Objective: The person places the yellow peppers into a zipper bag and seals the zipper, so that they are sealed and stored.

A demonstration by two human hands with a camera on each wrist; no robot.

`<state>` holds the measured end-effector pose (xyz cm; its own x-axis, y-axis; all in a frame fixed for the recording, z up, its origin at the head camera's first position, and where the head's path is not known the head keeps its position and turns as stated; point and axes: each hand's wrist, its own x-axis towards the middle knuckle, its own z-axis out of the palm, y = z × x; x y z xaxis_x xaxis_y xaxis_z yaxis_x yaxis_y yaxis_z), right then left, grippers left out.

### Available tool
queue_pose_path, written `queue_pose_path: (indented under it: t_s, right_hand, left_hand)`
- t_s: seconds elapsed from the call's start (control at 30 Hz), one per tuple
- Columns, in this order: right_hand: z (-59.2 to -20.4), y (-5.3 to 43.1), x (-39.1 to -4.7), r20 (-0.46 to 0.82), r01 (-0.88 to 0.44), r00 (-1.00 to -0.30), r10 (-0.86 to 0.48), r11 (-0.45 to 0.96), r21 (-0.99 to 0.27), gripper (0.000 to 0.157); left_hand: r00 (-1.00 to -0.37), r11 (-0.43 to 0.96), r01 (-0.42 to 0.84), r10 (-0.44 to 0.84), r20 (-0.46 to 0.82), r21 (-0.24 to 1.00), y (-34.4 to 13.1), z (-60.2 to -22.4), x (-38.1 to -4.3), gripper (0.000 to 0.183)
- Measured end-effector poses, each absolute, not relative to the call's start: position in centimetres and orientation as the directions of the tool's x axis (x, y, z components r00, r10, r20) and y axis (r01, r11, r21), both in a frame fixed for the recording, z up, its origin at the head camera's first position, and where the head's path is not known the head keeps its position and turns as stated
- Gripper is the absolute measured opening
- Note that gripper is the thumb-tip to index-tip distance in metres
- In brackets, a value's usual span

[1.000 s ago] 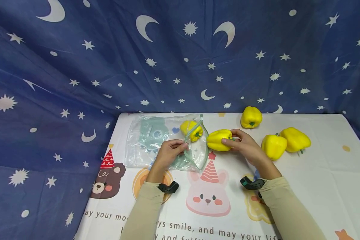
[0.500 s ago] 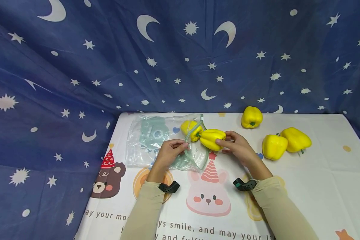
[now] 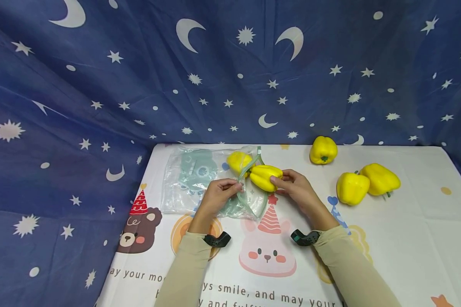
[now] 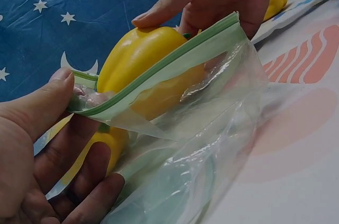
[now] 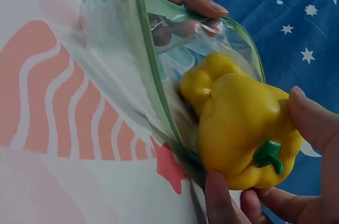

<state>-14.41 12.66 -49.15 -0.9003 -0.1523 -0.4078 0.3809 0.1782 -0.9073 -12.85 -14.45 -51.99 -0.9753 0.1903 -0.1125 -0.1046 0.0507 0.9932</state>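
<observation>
My left hand (image 3: 218,195) pinches the rim of a clear zip bag (image 3: 176,192) between thumb and fingers, and its green-edged mouth stands apart. One yellow bell pepper (image 3: 237,161) lies inside the bag near the mouth. My right hand (image 3: 297,189) grips a second yellow bell pepper (image 3: 266,177) around its stem end. In the right wrist view that held pepper (image 5: 246,123) sits in the bag's mouth, against the pepper inside. Through the film in the left wrist view, part of the held pepper (image 4: 140,65) shows behind the green zip strip (image 4: 175,65).
To the right on the printed white tablecloth (image 3: 415,247) lie two yellow peppers side by side, a near one (image 3: 352,188) and a far one (image 3: 380,179). Another yellow pepper (image 3: 323,150) stands at the back edge, close to the blue star-patterned curtain (image 3: 230,85).
My right hand has carried its pepper leftward into the bag's mouth. The pepper inside has shifted slightly left and back. My left hand has stayed on the rim.
</observation>
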Motion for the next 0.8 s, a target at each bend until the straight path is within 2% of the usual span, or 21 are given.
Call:
queue_pose_path:
  t_s: [0.27,0.4,0.6,0.8]
  right_hand:
    - [-49.3,12.5,-14.3,-0.371,0.342,-0.925,-0.084,0.244,-0.908,0.066]
    - [-49.3,13.0,-14.1,-0.373,0.351,-0.924,-0.090,0.193,-0.916,0.062]
    - [-49.4,13.9,-13.8,-0.373,0.365,-0.921,-0.113,0.092,-0.927,0.042]
    - [-49.7,14.3,-13.6,-0.355,0.349,-0.927,-0.122,0.070,-0.935,0.034]
  left_hand:
    - [-0.976,0.057,-0.096,0.192,-0.105,0.994,-14.5,-52.0,-12.9,0.022]
    - [-0.976,0.063,-0.095,0.192,-0.105,0.994,-14.5,-52.0,-12.9,0.023]
    - [-0.976,0.072,-0.097,0.187,-0.109,0.993,-14.5,-52.0,-12.9,0.024]
    - [-0.976,0.073,-0.107,0.184,-0.119,0.992,-14.5,-51.9,-12.8,0.024]
